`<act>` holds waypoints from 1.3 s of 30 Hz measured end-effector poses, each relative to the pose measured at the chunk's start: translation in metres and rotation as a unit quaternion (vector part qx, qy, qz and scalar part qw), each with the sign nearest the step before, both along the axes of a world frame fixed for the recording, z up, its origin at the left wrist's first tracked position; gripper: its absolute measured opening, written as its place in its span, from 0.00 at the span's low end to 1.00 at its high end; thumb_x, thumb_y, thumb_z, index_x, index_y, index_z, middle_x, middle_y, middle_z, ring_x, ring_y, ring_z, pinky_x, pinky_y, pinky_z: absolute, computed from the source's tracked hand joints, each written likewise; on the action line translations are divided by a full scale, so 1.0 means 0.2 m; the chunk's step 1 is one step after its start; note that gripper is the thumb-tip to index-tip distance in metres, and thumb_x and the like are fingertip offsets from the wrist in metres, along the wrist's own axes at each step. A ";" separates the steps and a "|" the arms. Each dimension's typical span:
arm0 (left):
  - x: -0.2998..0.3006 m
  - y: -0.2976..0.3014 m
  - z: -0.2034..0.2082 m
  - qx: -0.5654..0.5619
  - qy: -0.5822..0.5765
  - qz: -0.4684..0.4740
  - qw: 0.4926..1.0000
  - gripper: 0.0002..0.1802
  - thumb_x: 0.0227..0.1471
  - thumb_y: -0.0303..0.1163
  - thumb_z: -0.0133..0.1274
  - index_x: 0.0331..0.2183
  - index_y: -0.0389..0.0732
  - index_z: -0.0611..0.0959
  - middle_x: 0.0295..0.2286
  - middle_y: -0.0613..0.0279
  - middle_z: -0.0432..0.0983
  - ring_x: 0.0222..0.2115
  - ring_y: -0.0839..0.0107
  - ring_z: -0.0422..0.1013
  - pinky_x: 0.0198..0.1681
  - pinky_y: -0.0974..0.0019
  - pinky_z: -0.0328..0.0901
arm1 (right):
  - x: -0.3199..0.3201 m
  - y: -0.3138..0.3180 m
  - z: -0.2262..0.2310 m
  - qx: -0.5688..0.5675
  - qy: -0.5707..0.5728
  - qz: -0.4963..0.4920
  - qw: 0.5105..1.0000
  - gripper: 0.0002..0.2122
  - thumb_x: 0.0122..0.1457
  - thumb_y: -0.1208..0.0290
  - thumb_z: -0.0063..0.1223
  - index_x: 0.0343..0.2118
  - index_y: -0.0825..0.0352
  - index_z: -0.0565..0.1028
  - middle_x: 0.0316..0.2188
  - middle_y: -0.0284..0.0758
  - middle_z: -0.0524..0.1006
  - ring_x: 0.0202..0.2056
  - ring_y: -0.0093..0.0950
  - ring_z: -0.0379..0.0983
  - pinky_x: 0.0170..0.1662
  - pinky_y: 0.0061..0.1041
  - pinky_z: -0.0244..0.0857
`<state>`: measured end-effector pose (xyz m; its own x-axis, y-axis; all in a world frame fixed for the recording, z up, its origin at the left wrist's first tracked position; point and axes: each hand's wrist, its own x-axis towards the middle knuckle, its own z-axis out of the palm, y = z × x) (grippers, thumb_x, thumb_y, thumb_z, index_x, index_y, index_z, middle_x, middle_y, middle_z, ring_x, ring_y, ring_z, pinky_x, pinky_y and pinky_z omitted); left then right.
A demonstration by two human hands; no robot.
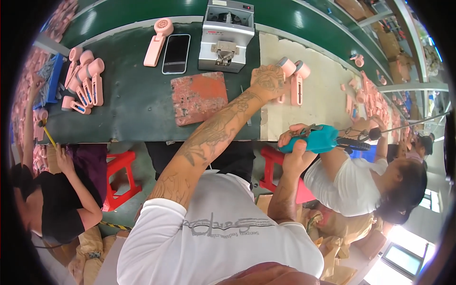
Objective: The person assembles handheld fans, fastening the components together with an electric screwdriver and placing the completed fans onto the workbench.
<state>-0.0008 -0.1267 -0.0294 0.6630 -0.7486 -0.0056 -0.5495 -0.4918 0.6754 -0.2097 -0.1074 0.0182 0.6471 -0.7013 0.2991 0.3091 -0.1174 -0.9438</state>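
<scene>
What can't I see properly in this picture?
All in the head view:
Left hand: fingertips hidden behind the hand itself.
Right red stool: partly hidden behind the right forearm.
Upper-left pink heap: cut off by the picture's round edge.
Right pink heap: far parts too small to count.

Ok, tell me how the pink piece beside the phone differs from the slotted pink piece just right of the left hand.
The phone-side piece shows a perforated round face; the slotted piece shows no such grille from here. The phone-side piece has a plain handle front, the slotted piece a long opening. The phone-side piece lies on the dark green mat, the slotted piece on the beige sheet.

Both are pale pink, with a round head and a long handle.
</scene>
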 end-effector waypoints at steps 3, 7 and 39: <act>-0.01 0.18 0.03 -0.040 -0.057 0.071 0.995 0.28 0.49 0.57 0.54 0.38 0.41 0.85 0.38 0.49 0.80 0.42 0.49 0.77 0.47 0.47 0.69 | 0.03 -0.02 0.01 -0.018 0.024 0.027 0.999 0.29 0.62 0.47 0.62 0.44 0.76 0.73 0.24 0.35 0.74 0.24 0.27 0.73 0.29 0.25 0.66; 0.02 0.53 0.10 -0.170 -0.185 0.020 0.968 0.14 0.50 0.40 0.58 0.34 0.40 0.83 0.33 0.56 0.78 0.28 0.53 0.78 0.32 0.52 0.74 | 0.10 -0.03 0.03 -0.049 0.079 0.041 0.995 0.28 0.64 0.47 0.58 0.46 0.75 0.73 0.26 0.35 0.75 0.26 0.27 0.74 0.32 0.25 0.67; 0.14 1.09 -0.06 -0.159 -0.212 -0.021 0.964 0.21 0.56 0.47 0.61 0.44 0.41 0.86 0.41 0.58 0.77 0.45 0.56 0.71 0.51 0.55 0.67 | 1.11 0.16 0.08 -0.018 -0.001 0.141 0.990 0.20 0.69 0.55 0.56 0.37 0.73 0.77 0.20 0.31 0.74 0.22 0.21 0.71 0.25 0.22 0.62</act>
